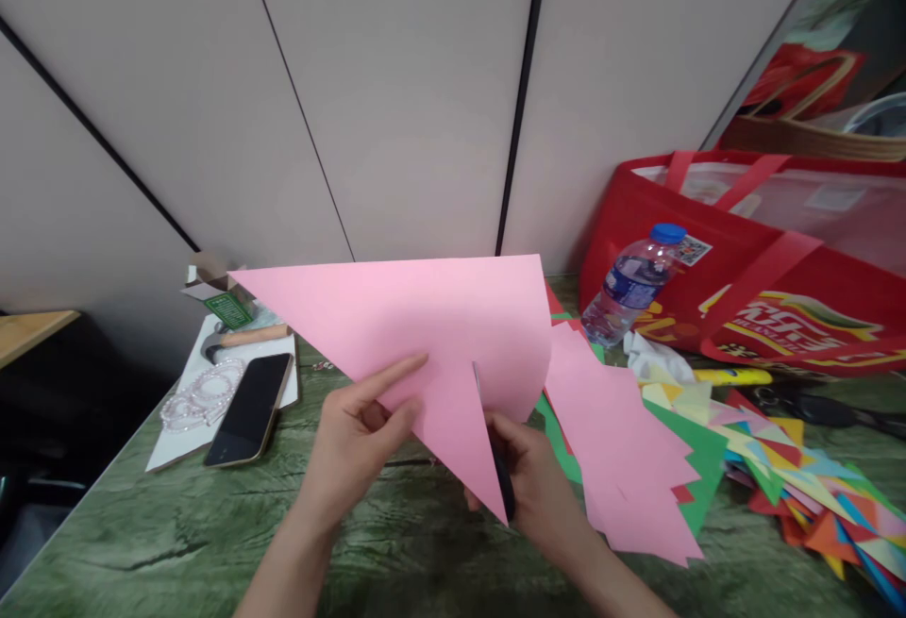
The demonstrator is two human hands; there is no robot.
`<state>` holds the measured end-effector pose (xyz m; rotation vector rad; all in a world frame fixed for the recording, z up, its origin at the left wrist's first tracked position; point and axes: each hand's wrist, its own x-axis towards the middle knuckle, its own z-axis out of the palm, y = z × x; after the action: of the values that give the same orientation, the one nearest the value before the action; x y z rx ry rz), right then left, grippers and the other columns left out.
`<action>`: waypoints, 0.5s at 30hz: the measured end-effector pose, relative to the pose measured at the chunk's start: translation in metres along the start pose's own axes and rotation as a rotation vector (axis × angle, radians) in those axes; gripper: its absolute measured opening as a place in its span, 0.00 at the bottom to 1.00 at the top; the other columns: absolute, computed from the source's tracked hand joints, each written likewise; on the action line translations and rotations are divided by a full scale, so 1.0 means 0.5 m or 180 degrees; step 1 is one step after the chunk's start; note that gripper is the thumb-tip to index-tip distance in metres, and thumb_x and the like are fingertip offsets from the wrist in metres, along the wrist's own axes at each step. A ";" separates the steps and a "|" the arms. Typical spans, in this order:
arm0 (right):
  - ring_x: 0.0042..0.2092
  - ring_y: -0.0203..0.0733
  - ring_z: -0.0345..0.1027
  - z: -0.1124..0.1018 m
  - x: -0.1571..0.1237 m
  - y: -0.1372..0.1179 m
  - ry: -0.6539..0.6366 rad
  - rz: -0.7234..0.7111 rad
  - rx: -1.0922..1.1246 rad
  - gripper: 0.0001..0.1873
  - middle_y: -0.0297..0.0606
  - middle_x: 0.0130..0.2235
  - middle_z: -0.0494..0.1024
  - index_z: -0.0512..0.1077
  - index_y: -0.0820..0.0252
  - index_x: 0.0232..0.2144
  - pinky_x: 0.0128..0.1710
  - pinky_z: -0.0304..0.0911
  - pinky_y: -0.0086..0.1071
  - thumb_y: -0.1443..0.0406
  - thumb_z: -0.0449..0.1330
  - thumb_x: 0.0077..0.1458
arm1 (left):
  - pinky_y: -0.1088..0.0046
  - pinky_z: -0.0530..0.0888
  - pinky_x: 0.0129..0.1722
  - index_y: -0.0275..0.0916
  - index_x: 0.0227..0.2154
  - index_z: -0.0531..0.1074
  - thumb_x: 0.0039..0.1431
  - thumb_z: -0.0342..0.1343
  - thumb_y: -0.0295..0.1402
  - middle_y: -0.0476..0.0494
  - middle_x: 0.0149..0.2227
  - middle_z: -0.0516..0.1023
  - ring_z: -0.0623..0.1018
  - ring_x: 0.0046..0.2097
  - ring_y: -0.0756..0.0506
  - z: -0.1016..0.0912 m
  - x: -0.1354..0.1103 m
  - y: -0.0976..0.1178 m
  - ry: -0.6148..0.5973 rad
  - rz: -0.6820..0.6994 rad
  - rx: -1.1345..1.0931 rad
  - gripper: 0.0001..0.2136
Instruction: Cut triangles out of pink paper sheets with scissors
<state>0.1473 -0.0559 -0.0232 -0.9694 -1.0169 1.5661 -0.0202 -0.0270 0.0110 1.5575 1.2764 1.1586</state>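
A large sheet of pink paper [425, 307] is held up above the table, its long left corner pointing left. My left hand [368, 420] pinches the lower left edge of the sheet, with the index finger stretched across its face. In my right hand [528, 472] is a pair of black-handled scissors [502, 481], partly hidden by the paper and my fingers. One blade shows in a cut running up into the sheet from its lower edge. To the right lies a zigzag-edged piece of pink paper [615, 448] on green and red sheets [697, 453].
A phone [251, 409], a beaded string [202, 396], a hammer [247, 337] and a small box [223, 297] sit at the left. A water bottle [633, 288] stands by a red bag [771, 269]. Coloured paper pieces [813, 476] and other scissors [813, 408] lie at the right.
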 end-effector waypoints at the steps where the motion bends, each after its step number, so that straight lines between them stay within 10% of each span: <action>1: 0.18 0.33 0.60 0.000 0.000 -0.001 0.0003 0.0027 -0.0002 0.12 0.29 0.20 0.71 0.74 0.57 0.26 0.16 0.57 0.26 0.57 0.66 0.40 | 0.79 0.58 0.14 0.44 0.46 0.75 0.52 0.59 0.33 0.52 0.18 0.72 0.55 0.17 0.55 0.000 0.000 -0.001 0.0005 0.0001 -0.0017 0.16; 15: 0.42 0.48 0.72 -0.006 0.000 -0.001 0.0016 -0.0431 -0.0195 0.13 0.40 0.38 0.79 0.72 0.56 0.35 0.40 0.67 0.36 0.64 0.66 0.43 | 0.76 0.73 0.21 0.44 0.45 0.76 0.51 0.59 0.31 0.42 0.35 0.81 0.75 0.29 0.47 0.005 -0.007 0.013 -0.0236 0.0062 -0.0079 0.16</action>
<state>0.1501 -0.0555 -0.0238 -0.9260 -1.1094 1.4273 -0.0162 -0.0316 0.0159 1.5831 1.1965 1.1143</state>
